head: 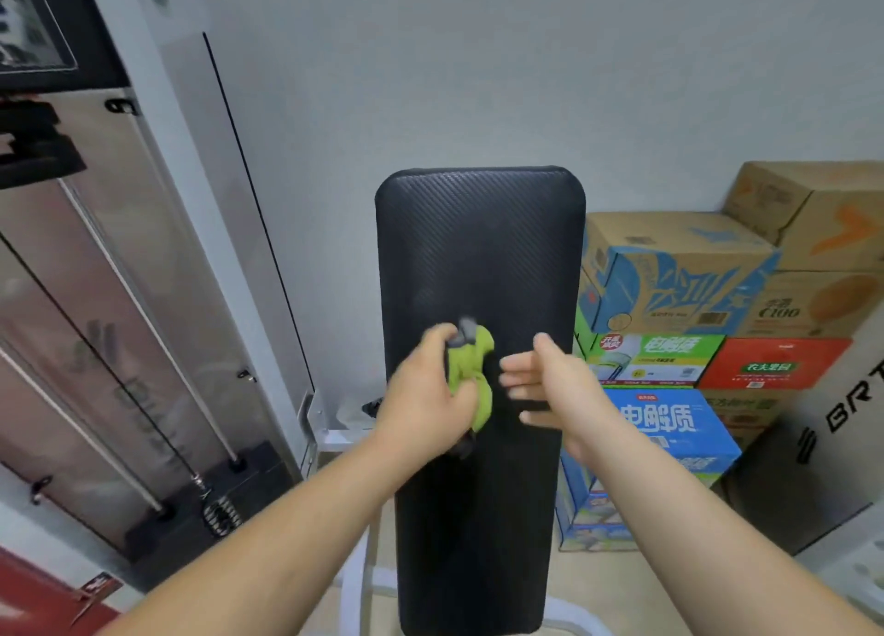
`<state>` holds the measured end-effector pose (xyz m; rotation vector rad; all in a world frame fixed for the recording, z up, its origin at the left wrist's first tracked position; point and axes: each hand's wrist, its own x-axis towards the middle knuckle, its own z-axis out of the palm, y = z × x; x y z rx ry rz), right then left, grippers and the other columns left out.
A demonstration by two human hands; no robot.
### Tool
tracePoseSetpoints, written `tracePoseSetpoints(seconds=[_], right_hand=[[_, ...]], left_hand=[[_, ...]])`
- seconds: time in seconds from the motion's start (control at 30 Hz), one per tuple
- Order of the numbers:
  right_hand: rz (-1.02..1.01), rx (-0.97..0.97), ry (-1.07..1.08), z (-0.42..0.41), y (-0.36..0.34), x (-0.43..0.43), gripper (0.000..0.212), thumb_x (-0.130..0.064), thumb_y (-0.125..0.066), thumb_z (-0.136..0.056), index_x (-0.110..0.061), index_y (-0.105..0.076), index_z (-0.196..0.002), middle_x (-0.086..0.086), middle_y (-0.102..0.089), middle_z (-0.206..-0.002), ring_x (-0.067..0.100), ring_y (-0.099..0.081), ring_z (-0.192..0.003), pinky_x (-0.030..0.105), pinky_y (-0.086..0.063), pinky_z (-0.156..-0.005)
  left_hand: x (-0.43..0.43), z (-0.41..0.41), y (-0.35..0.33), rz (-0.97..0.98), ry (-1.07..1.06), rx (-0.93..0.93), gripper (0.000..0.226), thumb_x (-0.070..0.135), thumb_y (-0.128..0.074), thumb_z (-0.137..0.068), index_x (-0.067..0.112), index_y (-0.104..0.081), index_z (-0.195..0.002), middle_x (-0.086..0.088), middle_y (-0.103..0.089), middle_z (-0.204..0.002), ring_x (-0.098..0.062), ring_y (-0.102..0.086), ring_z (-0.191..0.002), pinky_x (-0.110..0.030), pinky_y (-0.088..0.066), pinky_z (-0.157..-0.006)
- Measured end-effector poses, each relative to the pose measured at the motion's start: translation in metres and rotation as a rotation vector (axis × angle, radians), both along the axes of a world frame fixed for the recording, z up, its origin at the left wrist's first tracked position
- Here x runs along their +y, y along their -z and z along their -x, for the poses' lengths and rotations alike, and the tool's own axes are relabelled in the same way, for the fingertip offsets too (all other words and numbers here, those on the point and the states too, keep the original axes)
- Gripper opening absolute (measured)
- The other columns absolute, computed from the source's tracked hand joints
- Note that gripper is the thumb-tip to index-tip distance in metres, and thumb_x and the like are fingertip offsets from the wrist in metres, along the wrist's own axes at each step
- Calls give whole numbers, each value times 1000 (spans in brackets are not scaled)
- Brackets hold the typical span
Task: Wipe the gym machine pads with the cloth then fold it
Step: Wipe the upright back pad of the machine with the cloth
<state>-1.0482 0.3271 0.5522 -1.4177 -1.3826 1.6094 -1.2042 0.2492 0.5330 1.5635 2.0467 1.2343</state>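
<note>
left hand [423, 391]: fingers clenched round the bunched green cloth [471, 377]
right hand [545, 387]: fingers loose, holding nothing
pad [478, 243]: black, behind both hands

A long black textured pad [478, 253] stands on a white frame [569, 609] on the pale floor [612, 583]. A green cloth [471, 367], bunched in the left hand [425, 396], is at its middle; contact unclear. Stacked cardboard boxes [669, 277] sit on the floor just beside it
</note>
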Motion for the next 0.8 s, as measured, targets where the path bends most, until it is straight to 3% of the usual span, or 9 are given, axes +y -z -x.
tracePoseSetpoints(seconds=[0.1,0.17,0.23,0.33,0.47,0.53,0.63,0.7,0.8], right_hand=[[-247,-131,236,-6,8,18,29,-38,-43,-104,-21,-65,-112,8,-63,-112,20,-60,-92,37,-49,-76],[-315,-302,183,-11,23,29,44,-38,-42,-106,-21,-52,-145,9,-51,-145,26,-55,-124,39,-48,-93],[-299,-362,126,-11,40,35,55,-36,-39,-108,-21,-34,-160,3,-39,-163,27,-40,-147,43,-37,-116],[-337,-370,75,-15,56,38,58,-28,-40,-108,-30,-24,-164,-1,-35,-166,24,-39,-148,38,-38,-113],[-300,-227,23,-28,68,42,61,-20,-44,-108,-40,-24,-163,-3,-44,-154,11,-55,-122,25,-43,-95],[-248,-186,108,-36,80,40,55,-21,-46,-107,-34,-36,-160,-4,-47,-154,15,-54,-130,34,-45,-108],[-181,-386,106,-51,100,37,55,-29,-49,-105,-15,-39,-158,10,-43,-160,29,-41,-146,43,-34,-118],[-161,-426,42,-58,107,37,54,-29,-47,-106,-12,-40,-157,10,-45,-159,29,-41,-147,39,-33,-116],[-159,-352,-26,-64,116,44,46,-25,-45,-108,-16,-47,-153,5,-52,-153,24,-47,-141,34,-36,-110]], left_hand=[[20,42,-40,-298,-93,280,61,27,-68,-91,21,-45,-147,-4,-53,-141,-27,-53,-124,-37,-46,-103],[42,59,-59,-337,-178,602,59,33,-67,-92,22,-48,-147,-8,-38,-153,-34,-40,-134,-42,-38,-105],[64,62,-49,-219,-272,856,60,38,-65,-92,29,-47,-149,-10,-35,-154,-38,-35,-133,-51,-36,-102],[81,44,-2,-142,-315,861,68,33,-69,-86,29,-45,-150,-13,-41,-146,-39,-37,-129,-55,-36,-97],[69,20,69,-137,-146,999,73,34,-71,-78,25,-51,-148,-12,-47,-141,-38,-41,-125,-52,-33,-90],[50,12,108,-103,72,1113,75,30,-77,-72,23,-56,-144,-12,-52,-137,-39,-45,-120,-50,-36,-84],[35,11,127,-33,367,1307,75,19,-81,-69,25,-57,-139,-11,-51,-133,-38,-47,-110,-46,-39,-76],[53,12,99,-145,324,1308,70,12,-78,-71,24,-58,-137,-11,-49,-131,-37,-50,-107,-46,-40,-74],[94,1,36,-340,-16,1130,58,11,-68,-79,26,-65,-134,-12,-60,-131,-36,-50,-108,-45,-37,-73]])
